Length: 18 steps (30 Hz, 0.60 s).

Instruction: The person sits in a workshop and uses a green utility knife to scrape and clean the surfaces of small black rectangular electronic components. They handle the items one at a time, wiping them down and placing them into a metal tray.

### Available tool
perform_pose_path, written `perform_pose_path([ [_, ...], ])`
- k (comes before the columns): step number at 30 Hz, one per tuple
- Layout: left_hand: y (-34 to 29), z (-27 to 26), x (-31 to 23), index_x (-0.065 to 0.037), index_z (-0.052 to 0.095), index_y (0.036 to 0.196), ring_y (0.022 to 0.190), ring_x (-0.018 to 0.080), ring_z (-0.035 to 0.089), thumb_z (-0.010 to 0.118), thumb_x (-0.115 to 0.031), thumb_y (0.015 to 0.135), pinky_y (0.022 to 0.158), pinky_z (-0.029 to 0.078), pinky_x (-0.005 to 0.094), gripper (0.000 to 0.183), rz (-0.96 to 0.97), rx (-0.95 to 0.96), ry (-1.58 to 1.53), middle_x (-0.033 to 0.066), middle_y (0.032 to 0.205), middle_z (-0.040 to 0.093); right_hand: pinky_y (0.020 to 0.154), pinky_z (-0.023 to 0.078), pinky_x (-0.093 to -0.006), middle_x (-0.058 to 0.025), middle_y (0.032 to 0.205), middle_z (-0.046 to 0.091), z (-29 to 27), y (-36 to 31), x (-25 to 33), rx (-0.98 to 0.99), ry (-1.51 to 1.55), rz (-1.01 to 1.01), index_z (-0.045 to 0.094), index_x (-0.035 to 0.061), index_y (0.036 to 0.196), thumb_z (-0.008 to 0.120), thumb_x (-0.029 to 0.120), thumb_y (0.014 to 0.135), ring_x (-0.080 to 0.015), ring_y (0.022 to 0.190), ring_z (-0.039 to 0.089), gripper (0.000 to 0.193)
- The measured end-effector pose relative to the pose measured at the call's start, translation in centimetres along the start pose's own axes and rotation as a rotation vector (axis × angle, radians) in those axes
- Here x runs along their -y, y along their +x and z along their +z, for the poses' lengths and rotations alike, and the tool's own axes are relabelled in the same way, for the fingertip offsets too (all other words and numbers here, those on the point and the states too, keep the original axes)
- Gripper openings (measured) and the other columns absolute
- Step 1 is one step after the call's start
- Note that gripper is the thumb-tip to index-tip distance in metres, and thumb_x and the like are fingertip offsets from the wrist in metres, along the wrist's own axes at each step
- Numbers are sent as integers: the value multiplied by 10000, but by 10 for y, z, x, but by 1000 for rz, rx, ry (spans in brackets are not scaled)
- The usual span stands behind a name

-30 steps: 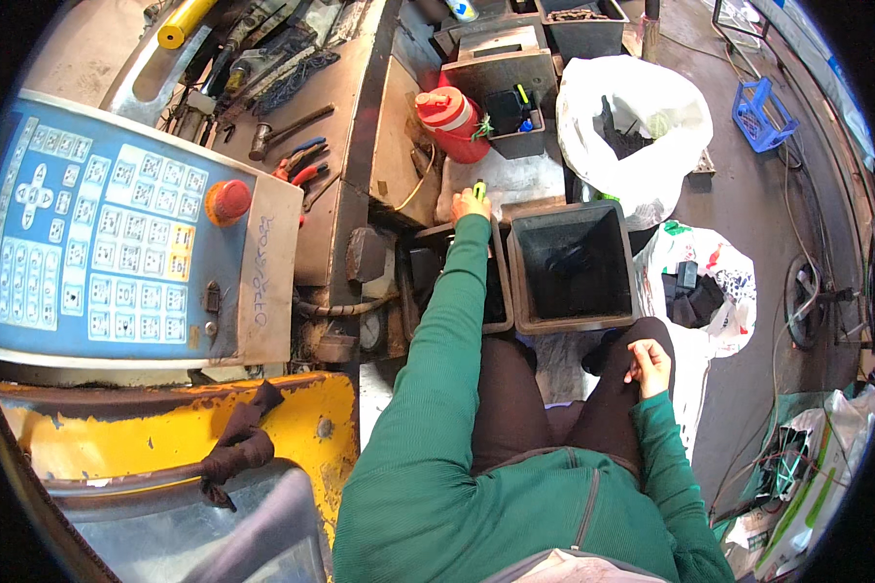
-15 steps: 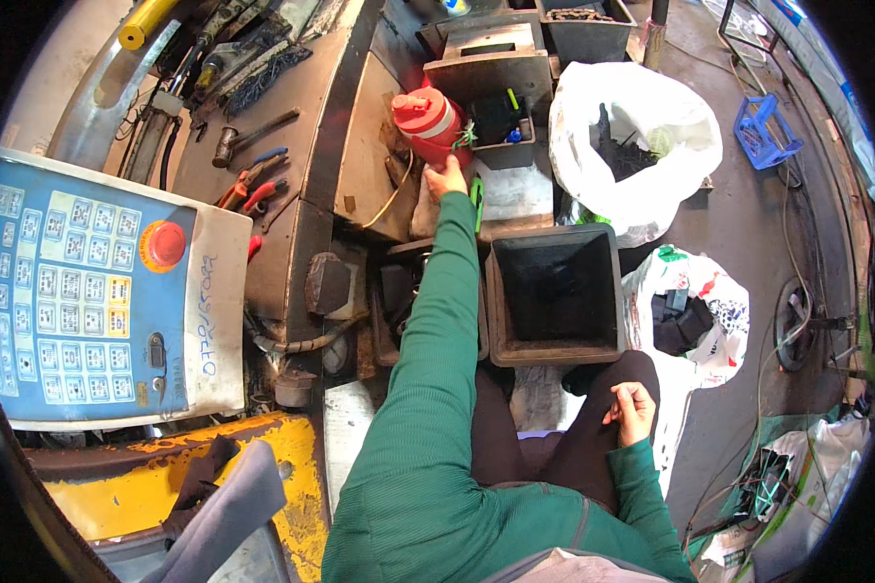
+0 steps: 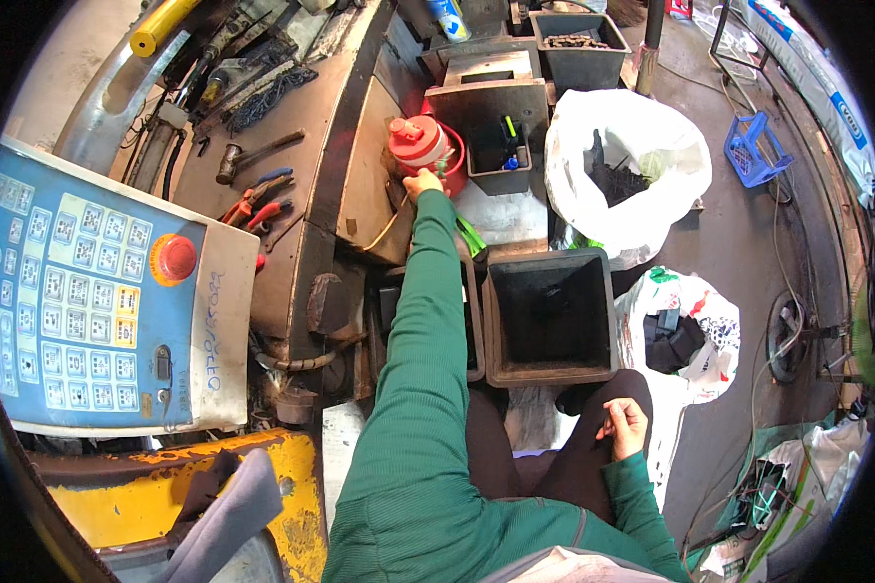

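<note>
My left hand (image 3: pixel 423 183) reaches forward and is closed at the near side of a red jug (image 3: pixel 418 142) with a red lid and a pale band. The jug sits within or against a round red container (image 3: pixel 456 175), whose rim shows on its right; how deep it sits is hidden. Just below the hand lies a bright green strip-like thing (image 3: pixel 471 236). My right hand (image 3: pixel 624 428) rests over my right thigh, fingers loosely bent and a little apart, with nothing in it.
Dark bins (image 3: pixel 551 379) stand before my knees. To their right are a white sack (image 3: pixel 578 146) and a bag of black pieces (image 3: pixel 724 374). A blue control panel (image 3: pixel 97 321) is at left. Pliers (image 3: pixel 253 199) and a hammer (image 3: pixel 262 155) lie on the bench.
The jug has shifted left and down against the round red container, its lid turned up more. My left hand has moved left with it. The whole view has tilted slightly; my right hand stays at the thigh.
</note>
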State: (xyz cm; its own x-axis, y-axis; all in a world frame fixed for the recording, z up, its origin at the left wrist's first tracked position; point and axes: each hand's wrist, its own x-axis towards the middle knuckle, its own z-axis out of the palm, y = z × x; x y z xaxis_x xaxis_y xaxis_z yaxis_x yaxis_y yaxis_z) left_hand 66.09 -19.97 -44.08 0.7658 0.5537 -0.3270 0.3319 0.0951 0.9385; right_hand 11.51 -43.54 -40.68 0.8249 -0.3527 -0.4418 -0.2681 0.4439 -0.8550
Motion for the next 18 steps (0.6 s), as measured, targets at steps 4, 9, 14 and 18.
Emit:
perform_pose_path([
  [4, 5, -26, -36, -84, 550, 981, 656, 225, 609, 488, -178, 866, 612, 542, 423, 161, -346, 228, -692, 98, 904, 625, 433, 454, -231, 13, 579, 477, 1, 1, -1, 20, 8, -8, 606, 26, 884, 572, 189, 941, -55, 461, 436, 175],
  [9, -9, -24, -74, -55, 530, 952, 769, 271, 586, 505, -104, 860, 720, 519, 467, 107, -452, 273, -960, 76, 870, 580, 433, 459, -230, 9, 589, 499, 1, -1, -1, 36, -30, -42, 613, 20, 886, 575, 204, 942, -62, 457, 450, 196],
  [14, -5, -36, -103, -33, 520, 993, 750, 266, 619, 448, -83, 873, 646, 554, 446, 148, -329, 331, -906, 105, 887, 603, 435, 471, -235, 9, 615, 495, 2, -4, 3, 54, -39, -47, 615, 21, 882, 568, 179, 944, -56, 478, 458, 177],
  [18, -61, -42, -148, 14, 532, 976, 693, 243, 620, 473, -92, 886, 588, 571, 401, 151, -118, 279, -703, 136, 886, 598, 428, 469, -237, 5, 622, 504, -1, -3, -2, 68, -33, -80, 620, 22, 884, 571, 172, 941, -59, 473, 465, 168],
])
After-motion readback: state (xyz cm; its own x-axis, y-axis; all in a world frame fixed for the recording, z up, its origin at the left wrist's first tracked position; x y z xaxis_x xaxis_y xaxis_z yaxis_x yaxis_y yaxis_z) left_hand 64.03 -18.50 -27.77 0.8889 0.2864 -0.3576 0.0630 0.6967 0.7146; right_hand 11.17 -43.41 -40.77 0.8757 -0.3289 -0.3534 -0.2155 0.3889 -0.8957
